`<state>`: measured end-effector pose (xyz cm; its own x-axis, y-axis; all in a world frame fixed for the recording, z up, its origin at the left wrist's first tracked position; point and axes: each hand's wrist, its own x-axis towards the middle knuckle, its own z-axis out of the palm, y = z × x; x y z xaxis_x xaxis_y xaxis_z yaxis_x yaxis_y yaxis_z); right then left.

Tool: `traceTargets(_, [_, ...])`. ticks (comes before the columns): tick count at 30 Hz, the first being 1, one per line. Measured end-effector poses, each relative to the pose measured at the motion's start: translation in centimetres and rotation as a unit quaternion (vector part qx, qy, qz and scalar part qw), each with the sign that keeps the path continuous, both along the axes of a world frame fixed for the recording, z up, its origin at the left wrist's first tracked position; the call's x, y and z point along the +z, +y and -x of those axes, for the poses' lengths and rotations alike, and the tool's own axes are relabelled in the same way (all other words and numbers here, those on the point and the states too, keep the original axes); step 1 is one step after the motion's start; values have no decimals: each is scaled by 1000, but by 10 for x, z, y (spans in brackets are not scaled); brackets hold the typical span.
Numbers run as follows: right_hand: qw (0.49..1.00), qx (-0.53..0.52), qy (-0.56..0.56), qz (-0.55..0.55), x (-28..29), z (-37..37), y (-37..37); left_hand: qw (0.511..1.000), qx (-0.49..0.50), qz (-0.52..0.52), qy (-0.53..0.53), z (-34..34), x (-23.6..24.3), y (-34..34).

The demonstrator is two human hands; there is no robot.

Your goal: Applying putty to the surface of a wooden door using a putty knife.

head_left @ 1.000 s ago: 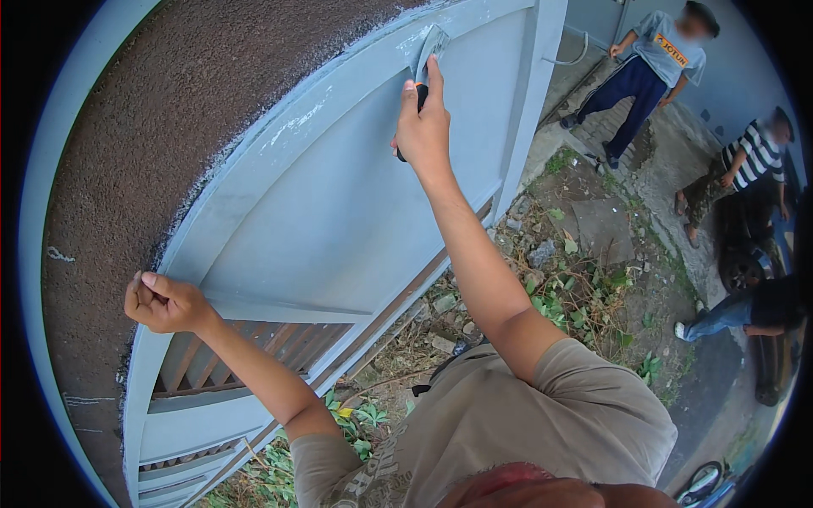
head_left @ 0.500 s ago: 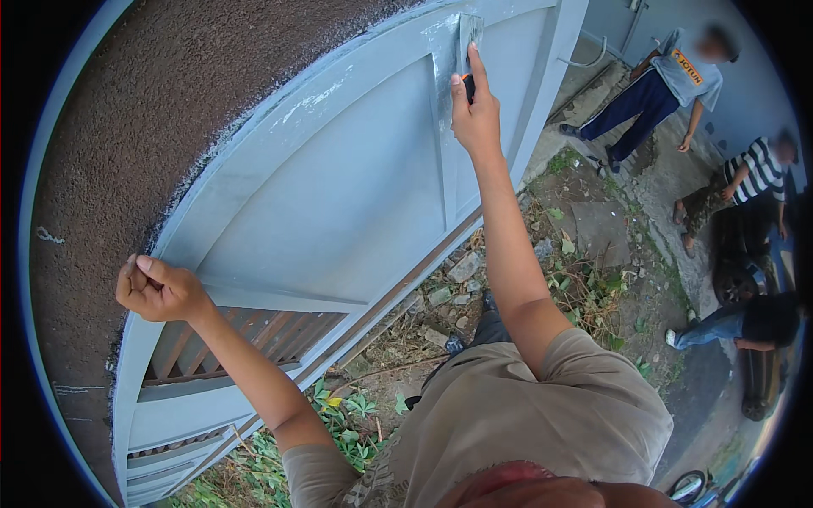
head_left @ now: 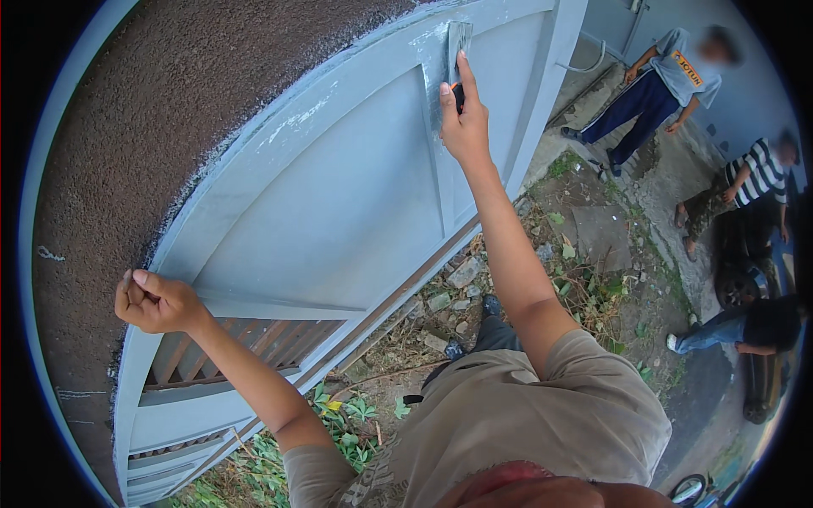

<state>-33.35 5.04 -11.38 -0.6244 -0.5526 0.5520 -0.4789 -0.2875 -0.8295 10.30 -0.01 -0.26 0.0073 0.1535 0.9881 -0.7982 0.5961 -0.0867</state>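
My right hand (head_left: 466, 127) grips a putty knife (head_left: 459, 42) with a flat metal blade and a black and orange handle. Its blade lies against the raised frame near the top of a light blue-grey panel (head_left: 313, 212), beside whitish patches. At the panel's left edge is my left hand (head_left: 159, 303), with fingers curled in and thumb pressed to them. Whether anything is held between those fingers cannot be made out.
Brown rough surface (head_left: 169, 93) borders the panel's curved edge. Slatted openings (head_left: 246, 351) lie lower down. Rubble (head_left: 464, 273) and plants (head_left: 347, 436) cover the ground below. At right are three people, the nearest in a grey shirt (head_left: 677, 72), and a dark vehicle (head_left: 737, 284).
My right hand and the putty knife have shifted slightly left and down across the frame. My left hand appears a little lower. The person in the grey shirt has moved their arms.
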Motion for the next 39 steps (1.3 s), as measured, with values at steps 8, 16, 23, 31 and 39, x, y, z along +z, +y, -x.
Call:
traceTargets(8, [998, -24, 64, 15, 2, 11, -3, 1000, 14, -13, -2, -3, -1, -2])
traceTargets(16, [996, -23, 88, 8, 8, 17, -1, 1000, 26, 1, -3, -4, -2, -4])
traceTargets(23, [997, -13, 80, -9, 2, 20, 3, 999, 36, -12, -5, -6, -3, -1])
traceTargets(31, [992, -19, 122, 25, 34, 32, -1, 999, 34, -10, 11, -2, -1, -2])
traceTargets(39, [993, -44, 102, -43, -12, 37, 17, 998, 37, -33, 33, -17, -12, -6])
